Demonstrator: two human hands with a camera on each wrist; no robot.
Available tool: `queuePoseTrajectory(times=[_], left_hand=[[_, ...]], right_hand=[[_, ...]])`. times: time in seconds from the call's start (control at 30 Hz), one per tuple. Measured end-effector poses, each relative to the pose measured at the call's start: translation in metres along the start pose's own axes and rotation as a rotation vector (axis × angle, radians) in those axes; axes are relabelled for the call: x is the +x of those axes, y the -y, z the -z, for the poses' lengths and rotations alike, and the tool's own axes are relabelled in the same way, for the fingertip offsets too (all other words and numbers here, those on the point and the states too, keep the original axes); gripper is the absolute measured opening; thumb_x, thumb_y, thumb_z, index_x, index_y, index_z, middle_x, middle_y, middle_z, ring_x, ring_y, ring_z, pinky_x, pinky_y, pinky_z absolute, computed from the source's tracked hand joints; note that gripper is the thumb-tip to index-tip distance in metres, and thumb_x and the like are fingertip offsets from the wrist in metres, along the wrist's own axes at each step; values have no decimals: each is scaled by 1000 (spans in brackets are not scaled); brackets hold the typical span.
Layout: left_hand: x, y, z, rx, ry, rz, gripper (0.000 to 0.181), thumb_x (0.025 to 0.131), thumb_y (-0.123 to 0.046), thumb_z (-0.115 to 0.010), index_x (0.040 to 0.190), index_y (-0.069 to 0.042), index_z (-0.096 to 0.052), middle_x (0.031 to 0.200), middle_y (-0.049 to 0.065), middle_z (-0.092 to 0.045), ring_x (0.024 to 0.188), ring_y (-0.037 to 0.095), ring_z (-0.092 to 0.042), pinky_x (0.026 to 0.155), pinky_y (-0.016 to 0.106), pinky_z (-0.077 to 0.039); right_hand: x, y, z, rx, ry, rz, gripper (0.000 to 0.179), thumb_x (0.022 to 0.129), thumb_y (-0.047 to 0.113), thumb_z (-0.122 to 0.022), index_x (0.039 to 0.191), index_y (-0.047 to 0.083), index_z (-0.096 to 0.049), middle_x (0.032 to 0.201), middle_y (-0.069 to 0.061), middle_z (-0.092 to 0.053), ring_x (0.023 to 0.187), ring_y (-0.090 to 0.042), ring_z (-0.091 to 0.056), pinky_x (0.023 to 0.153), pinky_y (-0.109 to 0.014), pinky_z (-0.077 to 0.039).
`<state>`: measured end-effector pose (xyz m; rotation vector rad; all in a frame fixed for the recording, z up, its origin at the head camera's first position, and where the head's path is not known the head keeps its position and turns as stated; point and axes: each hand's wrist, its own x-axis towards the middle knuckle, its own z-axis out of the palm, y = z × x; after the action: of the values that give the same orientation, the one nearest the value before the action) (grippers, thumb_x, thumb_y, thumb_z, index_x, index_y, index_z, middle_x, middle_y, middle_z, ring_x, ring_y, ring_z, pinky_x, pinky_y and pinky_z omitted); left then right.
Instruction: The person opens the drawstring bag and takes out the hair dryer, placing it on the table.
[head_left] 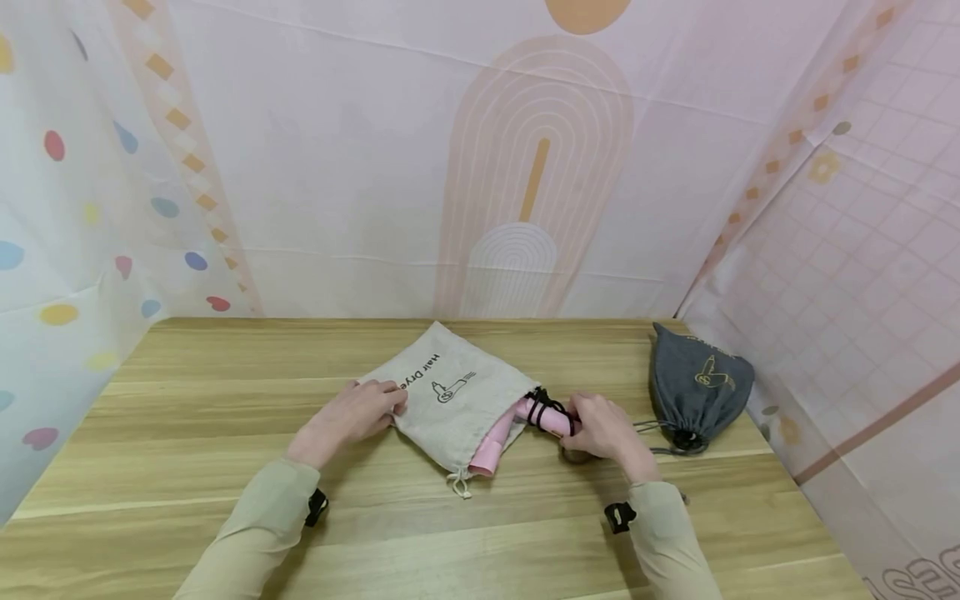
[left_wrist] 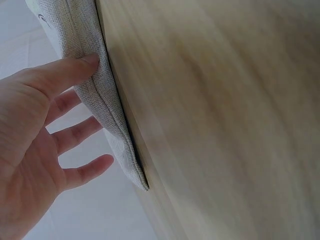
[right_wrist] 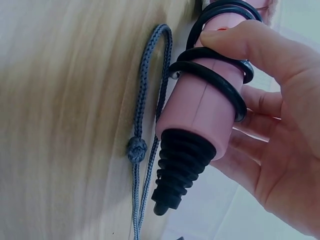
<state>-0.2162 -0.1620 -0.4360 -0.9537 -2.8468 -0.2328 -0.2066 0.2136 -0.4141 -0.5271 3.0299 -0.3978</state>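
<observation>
A pale grey cloth drawstring bag (head_left: 457, 387), printed "Hair Dryer", lies on the table with its mouth toward the right. Part of a pink hair dryer (head_left: 491, 450) sticks out of that mouth; the rest is hidden inside. My left hand (head_left: 367, 410) holds the bag's left side, its thumb (left_wrist: 82, 67) against the seamed edge and the fingers on the far side. With my right hand (head_left: 603, 429) I grip the dryer's pink handle (right_wrist: 195, 105). Black cord (right_wrist: 215, 75) is wound around this handle, and a ribbed black cord sleeve (right_wrist: 182, 160) comes out of its end.
A dark grey drawstring bag (head_left: 701, 383) with a gold print lies at the right of the wooden table (head_left: 420, 550). Its knotted grey cord (right_wrist: 136, 150) runs close by the handle. Patterned cloth (head_left: 337, 167) hangs behind the table and along both sides.
</observation>
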Motion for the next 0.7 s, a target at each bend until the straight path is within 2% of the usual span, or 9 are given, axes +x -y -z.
queuePoseTrajectory(times=[0.17,0.33,0.53,0.7], left_hand=[[3,-4,1,23,30,34,17,79,-6,-68,82,-18,-57,89,-1,-61,83,23,-59,77,51,-49],[4,-12,2,13,72,75,19,78,-7,-69,91,-17,-59,99,4,-62,93,32,-61,82,56,-48],[3,-16,0,13,48,76,19,79,-6,-69,93,-15,-60,100,4,-62,94,32,-62,78,52,-48],[2,-12,-4,22,0,40,21,76,-7,-71,90,-16,-59,96,3,-62,89,31,-62,74,50,-48]], right_hand=[[-1,3,0,-21,26,-29,38,71,24,-82,99,10,-61,91,-3,-63,71,-14,-53,62,-32,-45],[0,8,1,-36,36,-53,46,71,32,-82,106,12,-59,100,-4,-64,79,-18,-59,66,-37,-49],[1,12,1,-51,28,-90,41,72,32,-82,99,12,-59,91,-4,-65,77,-20,-61,66,-39,-49],[2,12,-1,-51,13,-99,38,72,30,-82,96,12,-60,91,-4,-66,78,-20,-62,67,-40,-50]])
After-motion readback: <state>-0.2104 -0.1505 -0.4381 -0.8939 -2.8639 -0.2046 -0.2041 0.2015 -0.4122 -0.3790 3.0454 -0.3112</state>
